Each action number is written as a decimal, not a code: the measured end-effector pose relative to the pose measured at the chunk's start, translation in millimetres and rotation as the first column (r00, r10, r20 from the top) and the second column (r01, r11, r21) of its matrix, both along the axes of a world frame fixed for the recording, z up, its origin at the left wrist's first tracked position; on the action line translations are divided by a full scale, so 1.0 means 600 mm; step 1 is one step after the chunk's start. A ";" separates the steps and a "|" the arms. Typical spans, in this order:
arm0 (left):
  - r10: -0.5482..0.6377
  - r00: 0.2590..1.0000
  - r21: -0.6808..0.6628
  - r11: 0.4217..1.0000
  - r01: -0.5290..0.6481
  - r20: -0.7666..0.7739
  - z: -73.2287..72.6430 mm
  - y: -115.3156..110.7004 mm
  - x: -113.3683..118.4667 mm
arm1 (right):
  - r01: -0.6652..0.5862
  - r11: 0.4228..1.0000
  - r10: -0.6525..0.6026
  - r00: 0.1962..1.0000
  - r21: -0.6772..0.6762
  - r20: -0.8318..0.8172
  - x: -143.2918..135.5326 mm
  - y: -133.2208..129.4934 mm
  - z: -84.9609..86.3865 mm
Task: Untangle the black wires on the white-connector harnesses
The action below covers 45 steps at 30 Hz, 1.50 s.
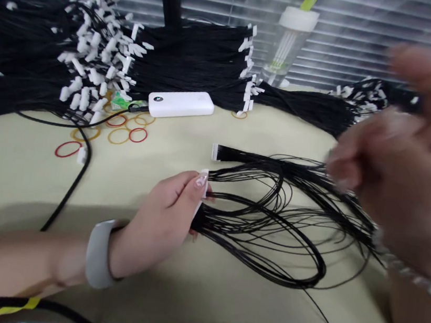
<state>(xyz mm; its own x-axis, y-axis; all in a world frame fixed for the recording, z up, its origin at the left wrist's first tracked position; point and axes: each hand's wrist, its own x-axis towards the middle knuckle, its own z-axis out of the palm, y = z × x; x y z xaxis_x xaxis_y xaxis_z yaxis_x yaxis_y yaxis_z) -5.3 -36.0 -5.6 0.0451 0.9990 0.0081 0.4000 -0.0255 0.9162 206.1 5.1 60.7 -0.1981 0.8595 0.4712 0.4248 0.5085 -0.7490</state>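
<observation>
My left hand, with a grey band on its wrist, pinches the white connector end of a black wire harness. Its thin wires loop out to the right over the table. Just behind lies another white connector, with a thick bunch of black wires running from it to the right. My right hand is raised at the right, blurred by motion, its fingers curled and the thumb near them. Whether anything sits between those fingers I cannot make out. Beneath it, the black wires pass toward the table's right side.
Big bundles of black cables with white connectors line the back by the blinds. A white power bank, several rubber bands and a clear bottle are on the pale table. A black cord crosses the left.
</observation>
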 end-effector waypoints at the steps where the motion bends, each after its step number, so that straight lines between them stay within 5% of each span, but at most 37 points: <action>1: 0.000 1.000 -0.010 1.000 0.000 0.014 0.000 0.000 0.000 | -0.040 0.999 0.041 0.999 -0.020 0.036 -0.011 -0.008 -0.006; 8: -0.008 0.989 -0.104 0.994 0.024 0.149 -0.002 -0.001 0.000 | -0.273 0.951 0.151 0.822 0.147 0.550 -0.043 -0.012 -0.044; 27: 0.073 0.967 -0.225 0.974 -0.017 0.242 -0.001 0.002 0.000 | -0.330 0.922 0.169 0.814 0.203 0.556 -0.038 -0.012 -0.052; 35: 0.035 0.969 -0.193 0.981 0.013 0.245 -0.005 0.000 -0.001 | -0.388 0.906 0.232 0.789 0.169 0.569 -0.035 -0.014 -0.048; 38: 0.010 0.969 -0.183 0.982 0.037 0.248 -0.005 0.000 -0.002 | -0.369 0.904 0.165 0.767 0.216 0.620 -0.036 -0.010 -0.049; 45: -0.120 0.993 -0.021 0.993 0.120 0.013 0.006 -0.005 -0.004 | -0.430 0.844 0.095 0.709 0.321 0.699 -0.051 -0.024 -0.054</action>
